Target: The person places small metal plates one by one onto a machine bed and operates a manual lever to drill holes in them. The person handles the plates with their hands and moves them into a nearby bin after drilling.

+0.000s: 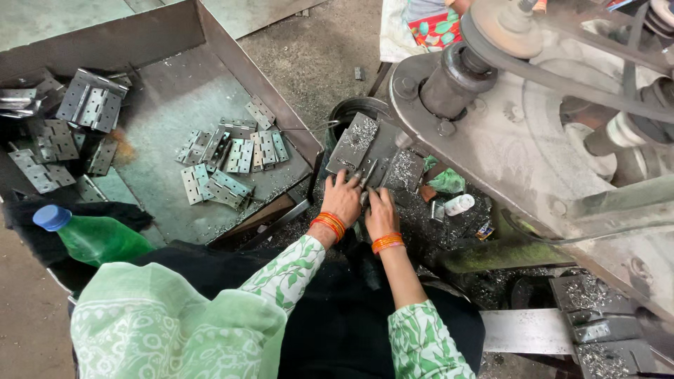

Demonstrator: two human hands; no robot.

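Workshop floor of bare concrete is surrounding a large belt-driven press machine [533, 133], whose grey flywheel housing is filling the right side of the view. At its foot, a small metal work plate [365, 151] is lying strewn with bright metal shavings; this is where you are working.

You are resting both hands on the near edge of that plate. Your left hand [342, 198] is lying palm down with the fingers spread and only slightly curled, its fingertips touching the plate. Your right hand [381, 210] is sitting just beside it, fingers bent, appearing to pinch a small grey metal piece [370, 175] that is standing between the two hands; how firmly it is gripping cannot be told. Orange bangles are circling both wrists.

To your left, a shallow steel tray [175, 105] is holding flat grey hinges [232, 158] with rows of punched holes, some in loose piles, others scattered. A green plastic bottle [95, 237] with a blue cap is lying near your left elbow.
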